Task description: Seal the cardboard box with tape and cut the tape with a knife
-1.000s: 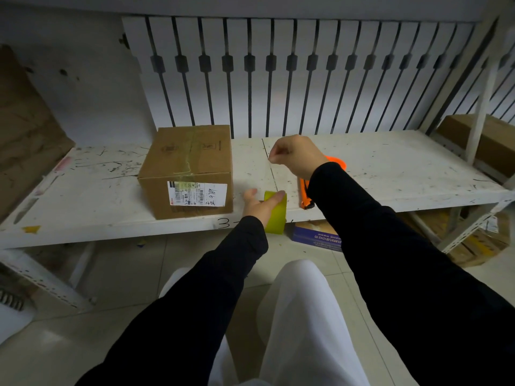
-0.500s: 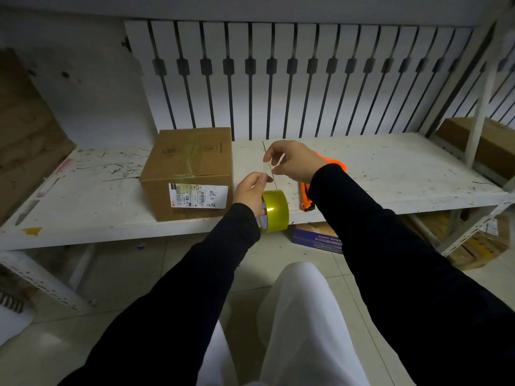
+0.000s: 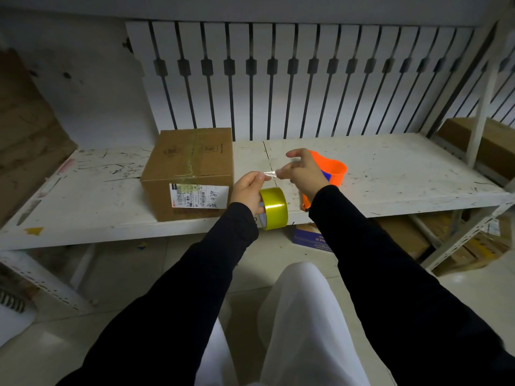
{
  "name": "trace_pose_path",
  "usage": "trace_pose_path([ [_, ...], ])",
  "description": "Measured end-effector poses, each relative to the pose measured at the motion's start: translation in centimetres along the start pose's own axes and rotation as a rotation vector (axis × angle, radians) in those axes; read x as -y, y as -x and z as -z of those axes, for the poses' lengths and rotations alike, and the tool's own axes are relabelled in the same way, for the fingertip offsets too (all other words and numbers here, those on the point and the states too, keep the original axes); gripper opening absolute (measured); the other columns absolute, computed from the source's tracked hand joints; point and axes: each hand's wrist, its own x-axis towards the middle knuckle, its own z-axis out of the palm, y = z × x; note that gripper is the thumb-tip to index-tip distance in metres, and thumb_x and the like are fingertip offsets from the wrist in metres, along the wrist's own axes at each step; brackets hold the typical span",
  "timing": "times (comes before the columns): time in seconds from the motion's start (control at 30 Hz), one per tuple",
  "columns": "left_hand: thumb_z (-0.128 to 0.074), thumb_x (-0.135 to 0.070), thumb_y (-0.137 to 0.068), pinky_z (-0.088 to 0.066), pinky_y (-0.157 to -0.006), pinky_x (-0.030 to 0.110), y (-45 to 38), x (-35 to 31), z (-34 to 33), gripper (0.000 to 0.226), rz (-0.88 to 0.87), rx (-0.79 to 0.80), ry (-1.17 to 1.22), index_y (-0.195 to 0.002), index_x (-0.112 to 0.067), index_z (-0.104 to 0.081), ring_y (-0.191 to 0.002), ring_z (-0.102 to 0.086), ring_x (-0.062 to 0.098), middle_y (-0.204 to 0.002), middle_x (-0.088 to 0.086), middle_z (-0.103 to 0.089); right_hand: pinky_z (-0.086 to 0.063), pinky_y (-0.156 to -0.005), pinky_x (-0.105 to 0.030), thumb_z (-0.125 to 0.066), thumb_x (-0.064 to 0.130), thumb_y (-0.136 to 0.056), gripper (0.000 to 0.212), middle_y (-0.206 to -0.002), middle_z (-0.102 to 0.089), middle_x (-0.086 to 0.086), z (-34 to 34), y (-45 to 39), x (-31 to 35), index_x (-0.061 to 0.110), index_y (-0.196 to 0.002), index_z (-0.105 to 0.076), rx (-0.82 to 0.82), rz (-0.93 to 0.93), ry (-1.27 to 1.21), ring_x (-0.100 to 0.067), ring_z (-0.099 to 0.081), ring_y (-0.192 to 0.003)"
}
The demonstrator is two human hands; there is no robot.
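Note:
A closed cardboard box (image 3: 192, 168) with a shipping label on its front stands on the white shelf (image 3: 390, 174), left of my hands. My left hand (image 3: 248, 190) holds a yellow tape roll (image 3: 274, 207) just over the shelf's front edge. My right hand (image 3: 302, 174) pinches the clear free end of the tape (image 3: 269, 174), a short strip stretched between both hands. An orange tool (image 3: 331, 171), perhaps a knife or tape holder, lies on the shelf behind my right hand, partly hidden.
A slatted white panel (image 3: 278, 79) backs the shelf. Brown boxes sit at the far right (image 3: 479, 137) and under the shelf (image 3: 473, 246). A blue carton (image 3: 309, 239) lies on the floor below. Flat cardboard (image 3: 25, 129) leans at the left.
My left hand rose with the roll and turned it. My right hand came down from a fist above the shelf, took the tape's end and drew out a short strip.

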Motion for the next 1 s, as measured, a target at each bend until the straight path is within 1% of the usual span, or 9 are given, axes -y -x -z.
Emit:
trace_pose_path([
  [0.13,-0.044,-0.029,-0.097,-0.053,-0.093,0.048,-0.2,0.2,0.0,0.019,0.018,-0.043,-0.001,-0.097,-0.019,-0.061,-0.114,-0.057,0.036,-0.115,0.005,-0.054,-0.045,-0.078,-0.026,-0.063,0.005,-0.084,0.028,-0.072,-0.06,-0.001,-0.5,0.2,-0.5,0.015,-0.094,-0.038,-0.066,0.053,-0.066,-0.015,-0.06,-0.076],
  [0.27,-0.045,-0.034,-0.095,-0.05,-0.096,0.051,-0.9,0.1,-0.1,0.024,0.036,-0.126,-0.031,-0.082,-0.024,-0.062,-0.111,-0.059,0.034,-0.102,0.001,-0.06,-0.045,-0.066,-0.02,-0.06,0.0,-0.084,0.033,-0.08,-0.057,-0.012,-0.9,0.5,-0.5,0.02,-0.072,-0.037,-0.089,0.104,-0.079,-0.016,-0.056,-0.072],
  [0.43,-0.048,-0.033,-0.094,-0.046,-0.101,0.049,-1.1,-0.4,-0.3,0.029,0.089,-0.163,-0.032,-0.105,-0.014,-0.067,-0.11,-0.06,0.032,-0.093,0.001,-0.065,-0.045,-0.066,-0.019,-0.058,-0.003,-0.085,0.036,-0.082,-0.052,-0.016,-1.3,0.4,-0.5,0.02,-0.067,-0.036,-0.103,0.139,-0.053,-0.019,-0.052,-0.072],
  [0.53,-0.053,-0.031,-0.092,-0.047,-0.101,0.048,-0.9,-0.6,-0.4,0.033,0.103,-0.206,0.013,-0.119,-0.012,-0.062,-0.109,-0.061,0.032,-0.101,0.007,-0.068,-0.046,-0.07,-0.023,-0.057,-0.003,-0.086,0.036,-0.075,-0.05,-0.012,-1.3,0.2,-0.6,0.02,-0.066,-0.036,-0.109,0.147,-0.02,-0.021,-0.051,-0.073],
  [0.6,-0.055,-0.028,-0.092,-0.049,-0.099,0.047,-0.7,-0.6,-0.4,0.033,0.089,-0.229,0.032,-0.123,-0.015,-0.059,-0.105,-0.064,0.03,-0.094,0.004,-0.066,-0.047,-0.073,-0.027,-0.056,-0.002,-0.086,0.036,-0.073,-0.049,-0.01,-1.3,0.1,-0.7,0.02,-0.065,-0.037,-0.113,0.142,-0.004,-0.021,-0.051,-0.075],
  [0.7,-0.055,-0.026,-0.093,-0.052,-0.095,0.047,-0.6,-0.7,-0.4,0.025,0.069,-0.222,0.005,-0.115,-0.017,-0.06,-0.105,-0.064,0.029,-0.101,0.007,-0.066,-0.048,-0.076,-0.03,-0.057,0.0,-0.086,0.034,-0.071,-0.051,-0.004,-1.2,0.1,-0.9,0.022,-0.065,-0.044,-0.1,0.151,0.031,-0.021,-0.052,-0.077],
  [0.8,-0.049,-0.025,-0.095,-0.053,-0.092,0.045,-0.3,-0.9,-0.6,0.005,0.049,-0.2,-0.059,-0.099,-0.022,-0.052,-0.1,-0.062,0.025,-0.113,0.011,-0.065,-0.049,-0.08,-0.026,-0.055,-0.001,-0.088,0.024,-0.074,-0.056,0.002,-1.2,0.1,-1.3,0.018,-0.074,-0.055,-0.088,0.167,0.034,-0.015,-0.056,-0.078],
  [0.9,-0.045,-0.025,-0.097,-0.053,-0.093,0.048,-0.5,-0.9,-0.8,0.016,0.014,-0.208,-0.171,-0.08,-0.027,-0.045,-0.102,-0.062,0.03,-0.113,0.013,-0.064,-0.047,-0.077,-0.022,-0.054,0.001,-0.09,0.014,-0.074,-0.056,0.002,-1.1,0.1,-1.5,0.011,-0.095,-0.062,-0.095,0.163,0.034,-0.009,-0.056,-0.075],
  [1.0,-0.042,-0.028,-0.097,-0.055,-0.089,0.047,-0.8,-0.8,-0.8,0.011,-0.02,-0.224,-0.327,-0.087,-0.025,-0.044,-0.1,-0.061,0.033,-0.106,0.007,-0.057,-0.047,-0.082,-0.025,-0.053,0.003,-0.091,0.021,-0.079,-0.057,-0.001,-1.1,0.2,-1.7,0.008,-0.108,-0.064,-0.101,0.15,0.048,-0.013,-0.055,-0.081],
])
